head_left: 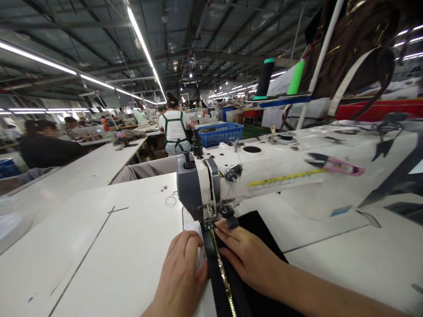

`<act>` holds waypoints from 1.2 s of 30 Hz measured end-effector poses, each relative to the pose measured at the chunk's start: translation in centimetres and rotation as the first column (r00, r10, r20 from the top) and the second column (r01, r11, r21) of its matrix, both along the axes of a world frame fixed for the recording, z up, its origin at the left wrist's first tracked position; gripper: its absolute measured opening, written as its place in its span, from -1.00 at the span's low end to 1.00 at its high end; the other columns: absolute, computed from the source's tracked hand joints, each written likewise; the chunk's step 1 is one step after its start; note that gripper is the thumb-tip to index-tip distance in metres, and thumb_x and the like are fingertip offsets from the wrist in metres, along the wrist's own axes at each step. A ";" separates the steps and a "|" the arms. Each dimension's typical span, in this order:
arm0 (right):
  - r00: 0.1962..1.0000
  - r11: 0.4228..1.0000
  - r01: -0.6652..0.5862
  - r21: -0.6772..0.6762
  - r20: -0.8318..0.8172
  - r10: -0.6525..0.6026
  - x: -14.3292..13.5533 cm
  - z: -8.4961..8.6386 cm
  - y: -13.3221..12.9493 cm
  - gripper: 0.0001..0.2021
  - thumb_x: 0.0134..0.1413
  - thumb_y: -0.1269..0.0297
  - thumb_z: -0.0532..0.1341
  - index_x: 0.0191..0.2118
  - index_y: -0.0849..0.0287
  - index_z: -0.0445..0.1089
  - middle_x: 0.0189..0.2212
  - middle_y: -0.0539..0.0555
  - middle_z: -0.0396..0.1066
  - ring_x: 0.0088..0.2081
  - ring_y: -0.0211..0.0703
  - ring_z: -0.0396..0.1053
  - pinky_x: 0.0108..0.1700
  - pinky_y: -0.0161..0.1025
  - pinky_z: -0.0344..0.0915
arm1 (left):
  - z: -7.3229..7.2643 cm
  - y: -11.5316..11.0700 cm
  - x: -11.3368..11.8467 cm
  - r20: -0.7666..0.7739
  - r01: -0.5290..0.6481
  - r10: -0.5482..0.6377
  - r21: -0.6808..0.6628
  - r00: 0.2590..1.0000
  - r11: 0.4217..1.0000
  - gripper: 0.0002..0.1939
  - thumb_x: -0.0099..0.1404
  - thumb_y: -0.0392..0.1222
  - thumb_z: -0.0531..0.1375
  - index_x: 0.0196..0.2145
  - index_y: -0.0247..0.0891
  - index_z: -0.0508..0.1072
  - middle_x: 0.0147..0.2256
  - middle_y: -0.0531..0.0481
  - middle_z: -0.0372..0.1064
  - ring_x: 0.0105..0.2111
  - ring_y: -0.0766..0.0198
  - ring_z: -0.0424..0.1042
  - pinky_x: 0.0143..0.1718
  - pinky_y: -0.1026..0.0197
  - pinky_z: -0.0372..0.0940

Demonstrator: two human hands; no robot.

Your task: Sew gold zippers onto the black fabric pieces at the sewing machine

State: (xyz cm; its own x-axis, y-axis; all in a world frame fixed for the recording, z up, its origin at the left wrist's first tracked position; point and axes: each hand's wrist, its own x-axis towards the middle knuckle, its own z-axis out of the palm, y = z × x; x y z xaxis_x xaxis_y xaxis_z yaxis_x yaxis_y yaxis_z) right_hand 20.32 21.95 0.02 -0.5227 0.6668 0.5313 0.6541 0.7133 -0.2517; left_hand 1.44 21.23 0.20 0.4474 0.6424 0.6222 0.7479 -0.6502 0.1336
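Black fabric (256, 229) lies under the needle area of a white sewing machine (284, 176). A gold-toothed zipper (221, 268) runs along it from the presser foot (209, 223) towards me. At the fabric's left edge my left hand (180, 270) is closed, fingers curled towards the thumb. Something whitish shows between them, but what they grip is unclear. My right hand (253, 257) lies over the fabric right of the zipper, its fingers stretched out flat. Those fingertips are close beside the presser foot.
Thread snips (343, 165) with a pink handle and a yellow measuring tape (284, 178) rest on the machine arm. Thread cones (296, 77) stand on a rack at right. Beyond the white table (109, 246) are a blue crate (221, 134) and a person (173, 125) facing away.
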 end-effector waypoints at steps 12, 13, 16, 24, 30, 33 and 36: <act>0.999 0.998 -0.034 -0.043 0.028 0.035 0.0 -0.5 0.4 -0.63 0.13 0.45 -0.04 -0.02 0.51 0.31 0.00 0.32 0.30 0.05 0.03 0.24 0.12 -0.05 0.19 | -0.2 1.5 -0.3 -0.200 0.258 -0.232 0.116 0.952 0.959 -0.71 0.23 -0.43 -0.05 -0.25 -0.34 0.43 -0.21 -0.20 0.45 -0.17 0.13 0.44 -0.14 0.01 0.40; 0.999 0.999 -0.030 -0.040 0.028 0.032 0.0 -0.5 0.5 -0.63 0.12 0.45 -0.04 -0.02 0.51 0.32 0.00 0.32 0.30 0.04 0.03 0.24 0.12 -0.06 0.19 | -0.2 1.5 -0.3 -0.205 0.264 -0.236 0.121 0.950 0.957 -0.71 0.22 -0.44 -0.05 -0.26 -0.34 0.44 -0.22 -0.21 0.45 -0.17 0.12 0.44 -0.15 0.00 0.40; 0.999 0.999 -0.019 -0.045 0.035 0.021 0.1 -0.6 0.4 -0.64 0.12 0.45 -0.03 -0.03 0.49 0.33 0.00 0.30 0.30 0.04 0.02 0.24 0.12 -0.07 0.20 | -0.2 1.5 -0.2 -0.218 0.250 -0.220 0.121 0.951 0.961 -0.71 0.19 -0.46 -0.04 -0.26 -0.35 0.44 -0.21 -0.22 0.45 -0.17 0.09 0.44 -0.16 -0.02 0.40; 0.999 0.999 -0.036 -0.035 0.010 0.036 0.1 -0.7 0.7 -0.66 0.12 0.46 -0.01 -0.03 0.46 0.32 -0.03 0.30 0.33 0.02 0.01 0.26 0.08 -0.07 0.23 | -0.4 1.4 -0.2 -0.192 0.227 -0.212 0.062 0.958 0.972 -0.73 0.16 -0.44 0.01 -0.23 -0.35 0.43 -0.20 -0.22 0.43 -0.15 0.05 0.42 -0.10 -0.08 0.37; 0.994 0.993 -0.107 -0.059 -0.023 0.105 0.3 0.2 0.1 -0.74 0.16 0.40 0.00 -0.11 0.26 0.37 -0.02 0.19 0.30 0.03 -0.05 0.20 0.09 -0.06 0.16 | -0.2 1.4 0.0 -0.142 0.178 -0.175 0.011 0.974 0.984 -0.71 0.11 -0.46 0.04 -0.23 -0.33 0.44 -0.20 -0.20 0.40 -0.16 0.04 0.40 -0.17 -0.02 0.41; 0.994 0.988 -0.096 -0.125 -0.058 0.089 0.0 0.9 -0.9 -0.86 0.08 0.32 0.14 -0.24 0.19 0.38 -0.07 0.13 0.30 -0.01 -0.04 0.18 0.06 -0.02 0.14 | 0.0 1.3 0.1 -0.097 0.155 -0.158 -0.042 0.983 0.987 -0.70 0.09 -0.47 0.05 -0.24 -0.30 0.43 -0.21 -0.15 0.40 -0.17 0.08 0.40 -0.16 0.02 0.41; 0.994 0.975 -0.040 -0.220 -0.111 0.015 -0.5 1.4 -1.7 -0.82 -0.15 0.37 0.29 -0.37 0.23 0.29 -0.25 0.09 0.32 -0.19 -0.09 0.24 -0.11 -0.07 0.24 | 0.3 1.0 0.1 -0.077 0.141 -0.147 -0.072 0.986 0.987 -0.71 0.10 -0.46 0.06 -0.22 -0.30 0.42 -0.23 -0.14 0.39 -0.18 0.11 0.40 -0.15 0.03 0.40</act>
